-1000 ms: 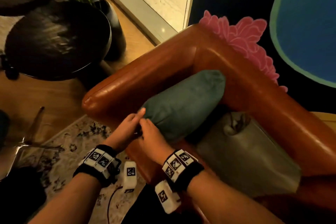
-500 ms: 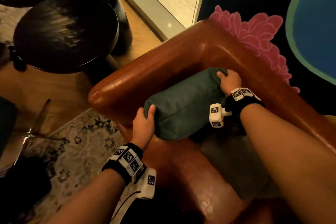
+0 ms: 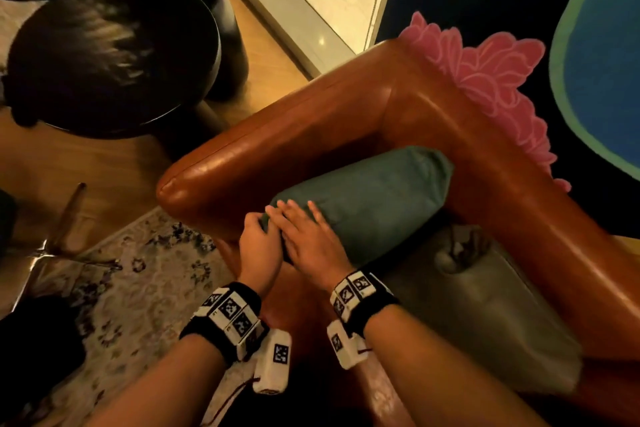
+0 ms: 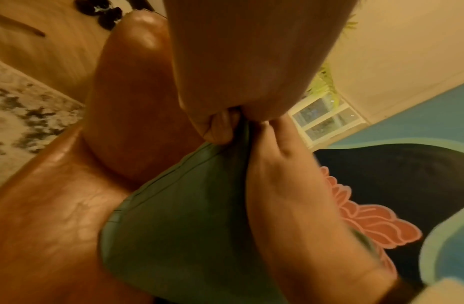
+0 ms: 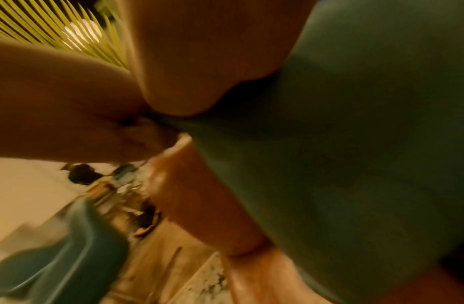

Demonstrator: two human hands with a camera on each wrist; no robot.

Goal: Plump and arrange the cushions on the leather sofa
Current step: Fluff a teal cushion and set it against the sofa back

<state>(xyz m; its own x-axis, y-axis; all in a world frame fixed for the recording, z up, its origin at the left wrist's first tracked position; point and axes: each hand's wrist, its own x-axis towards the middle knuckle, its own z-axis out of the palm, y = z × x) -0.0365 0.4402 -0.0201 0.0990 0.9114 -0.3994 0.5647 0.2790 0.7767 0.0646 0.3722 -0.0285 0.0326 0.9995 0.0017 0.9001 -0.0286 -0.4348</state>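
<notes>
A dark green cushion lies along the armrest in the corner of the brown leather sofa. My left hand pinches the cushion's near corner; the left wrist view shows its fingers curled on the fabric of the green cushion. My right hand lies flat on the near end with straight, spread fingers, right beside the left hand. In the right wrist view the green cushion fills the frame. A second, grey-green cushion lies on the seat to the right.
A round black side table and a dark plant pot stand on the wooden floor beyond the armrest. A patterned rug lies in front of the sofa. A painted wall with a pink flower is behind the backrest.
My right hand has come back from the cushion's far end to its near end, beside the left hand. The left hand stays at the near corner.
</notes>
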